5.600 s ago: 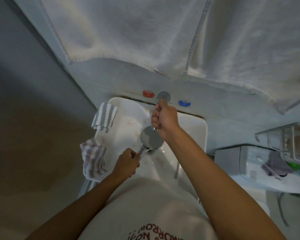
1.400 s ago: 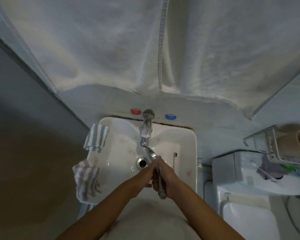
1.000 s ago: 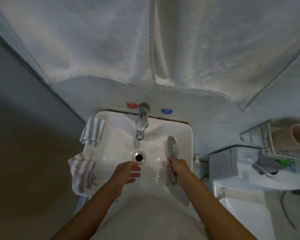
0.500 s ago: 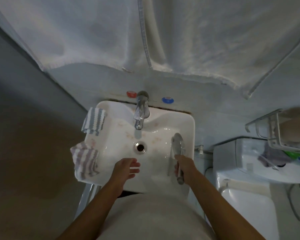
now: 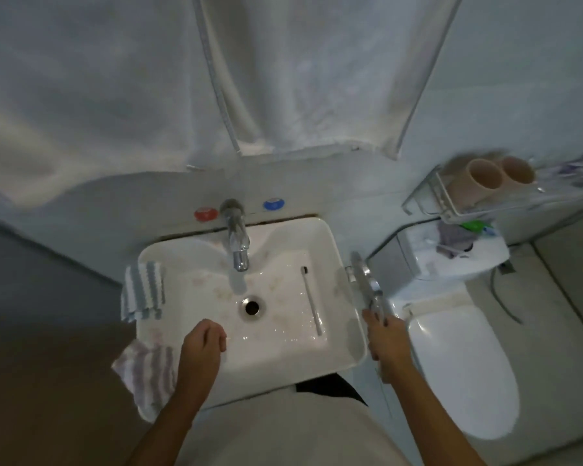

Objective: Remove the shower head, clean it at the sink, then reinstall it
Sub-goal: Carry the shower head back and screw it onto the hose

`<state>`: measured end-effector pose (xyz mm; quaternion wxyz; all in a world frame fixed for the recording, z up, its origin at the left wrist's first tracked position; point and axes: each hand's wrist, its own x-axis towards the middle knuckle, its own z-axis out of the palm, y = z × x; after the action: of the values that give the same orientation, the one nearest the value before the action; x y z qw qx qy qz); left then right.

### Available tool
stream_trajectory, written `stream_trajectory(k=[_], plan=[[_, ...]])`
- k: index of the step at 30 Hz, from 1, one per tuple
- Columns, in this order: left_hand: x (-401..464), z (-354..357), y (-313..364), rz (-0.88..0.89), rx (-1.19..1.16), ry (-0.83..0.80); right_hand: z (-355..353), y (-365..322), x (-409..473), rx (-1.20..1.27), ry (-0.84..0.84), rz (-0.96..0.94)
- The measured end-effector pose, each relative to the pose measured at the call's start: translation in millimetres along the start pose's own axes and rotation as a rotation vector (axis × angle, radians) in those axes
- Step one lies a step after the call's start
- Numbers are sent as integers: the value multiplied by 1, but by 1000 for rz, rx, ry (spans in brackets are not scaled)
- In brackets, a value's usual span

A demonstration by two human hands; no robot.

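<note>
The right hand (image 5: 386,341) grips the shower head (image 5: 367,284) (blurred) right of the sink (image 5: 330,243); the left hand (image 5: 202,344), loosely curled and holding nothing, hovers over its lower left.

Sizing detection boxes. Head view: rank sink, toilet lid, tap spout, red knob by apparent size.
1. sink
2. toilet lid, apparently smaller than the sink, though wide-angle stretch near the frame edge makes this ranking unsure
3. tap spout
4. red knob, clearly smallest
</note>
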<state>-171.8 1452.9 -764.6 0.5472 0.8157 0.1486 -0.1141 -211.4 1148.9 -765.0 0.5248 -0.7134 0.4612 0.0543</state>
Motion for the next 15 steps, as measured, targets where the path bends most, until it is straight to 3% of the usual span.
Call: stream_trajectory(k=[5, 15], plan=[[-15, -4, 24, 167, -35, -168, -34, 13, -67, 247, 115, -42], [-102, 29, 71, 337, -11, -783, -86, 113, -209, 467, 493, 21]])
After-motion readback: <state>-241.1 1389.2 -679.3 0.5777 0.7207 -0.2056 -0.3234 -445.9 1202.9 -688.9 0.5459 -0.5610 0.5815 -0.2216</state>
